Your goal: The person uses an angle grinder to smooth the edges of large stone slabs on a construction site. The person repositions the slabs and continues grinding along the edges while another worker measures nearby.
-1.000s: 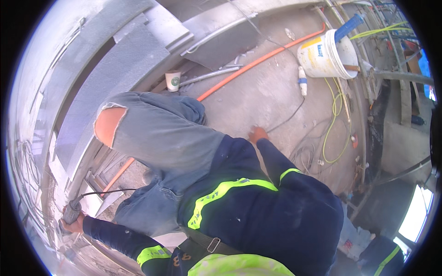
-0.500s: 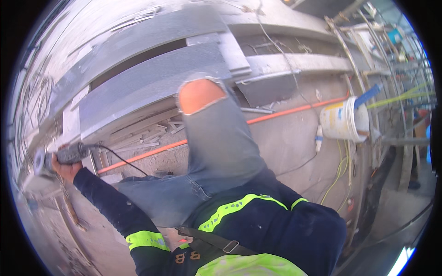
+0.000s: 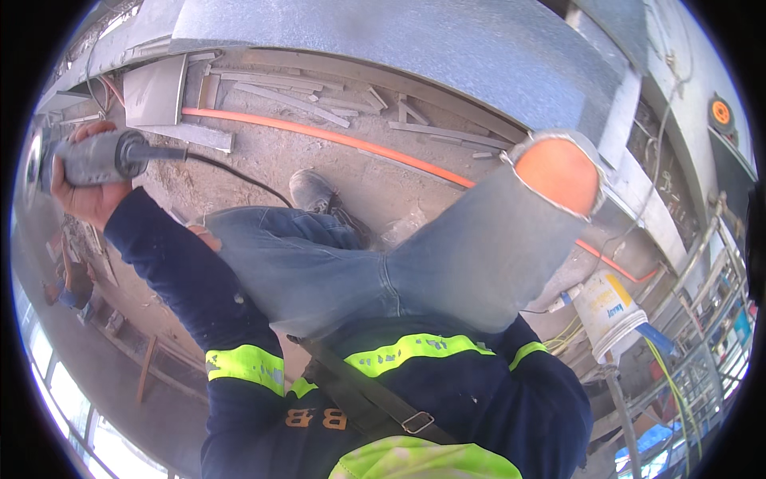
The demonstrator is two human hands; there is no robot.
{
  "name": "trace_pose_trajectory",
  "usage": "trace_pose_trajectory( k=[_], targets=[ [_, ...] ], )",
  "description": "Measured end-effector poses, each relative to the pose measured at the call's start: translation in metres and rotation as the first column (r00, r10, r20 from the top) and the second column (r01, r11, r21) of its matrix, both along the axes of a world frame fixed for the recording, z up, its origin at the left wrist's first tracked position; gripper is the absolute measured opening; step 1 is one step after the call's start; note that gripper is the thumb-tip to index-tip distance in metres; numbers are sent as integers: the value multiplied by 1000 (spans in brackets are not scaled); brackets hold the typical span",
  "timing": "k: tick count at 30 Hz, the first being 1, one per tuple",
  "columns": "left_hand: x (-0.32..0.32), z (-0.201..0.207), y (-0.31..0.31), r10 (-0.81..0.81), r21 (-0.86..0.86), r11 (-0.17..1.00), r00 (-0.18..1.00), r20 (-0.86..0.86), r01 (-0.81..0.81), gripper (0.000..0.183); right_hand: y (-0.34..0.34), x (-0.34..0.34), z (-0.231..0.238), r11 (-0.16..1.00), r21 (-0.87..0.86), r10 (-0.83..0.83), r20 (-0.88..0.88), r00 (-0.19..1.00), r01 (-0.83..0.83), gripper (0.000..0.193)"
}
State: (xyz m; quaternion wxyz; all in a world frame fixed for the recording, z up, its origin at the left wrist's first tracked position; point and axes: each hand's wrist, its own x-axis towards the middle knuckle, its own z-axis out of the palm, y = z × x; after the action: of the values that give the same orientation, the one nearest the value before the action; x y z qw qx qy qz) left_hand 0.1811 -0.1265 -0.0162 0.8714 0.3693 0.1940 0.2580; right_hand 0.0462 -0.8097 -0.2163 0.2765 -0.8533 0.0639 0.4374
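Observation:
An angle grinder [image 3: 96, 160] with a dark grey body is in my left hand [image 3: 92, 199], out at the far left. My fingers wrap round its body, and its disc end faces the left rim. A black cord [image 3: 231, 169] runs from its rear toward my legs. Beyond it a grey stone slab piece [image 3: 155, 92] leans upright above the dusty floor. Across the top lies a large grey stone slab [image 3: 383, 36], close to my raised knee. My right hand is hidden; only the right sleeve [image 3: 550, 391] shows.
Narrow stone offcuts [image 3: 295, 94] litter the floor beside an orange hose [image 3: 335, 142]. At right stand a white bucket [image 3: 602, 307] and metal scaffolding [image 3: 710, 319]. A black disc with an orange centre [image 3: 721, 113] lies at upper right. Another person [image 3: 73, 279] appears small at left.
My view has turned left, so the slab, hose and bucket sit differently. The grinder appears higher and nearer, still in my left hand. The disc with the orange centre has come into view.

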Motion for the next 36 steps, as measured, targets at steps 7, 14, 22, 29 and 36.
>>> trace_pose_trajectory(
  k=[7,14,22,29,36],
  targets=[
    [3,0,34,85,-144,985,994,-71,-95,49,-26,17,60,998,-61,-18,-142,990,10,49],
    [-1,0,28,108,-189,974,988,-115,-128,51,-38,52,86,997,-78,11,-219,976,-28,49],
    [-25,5,41,171,-233,951,974,-146,-202,54,-13,91,77,994,-33,93,-223,970,-103,48],
    [-33,20,51,93,-322,928,955,-281,-185,52,24,125,41,983,26,182,-190,965,-180,48],
    [-69,34,83,184,-223,941,937,-297,-255,53,47,150,22,966,47,259,-170,951,-255,48]
  ],
)
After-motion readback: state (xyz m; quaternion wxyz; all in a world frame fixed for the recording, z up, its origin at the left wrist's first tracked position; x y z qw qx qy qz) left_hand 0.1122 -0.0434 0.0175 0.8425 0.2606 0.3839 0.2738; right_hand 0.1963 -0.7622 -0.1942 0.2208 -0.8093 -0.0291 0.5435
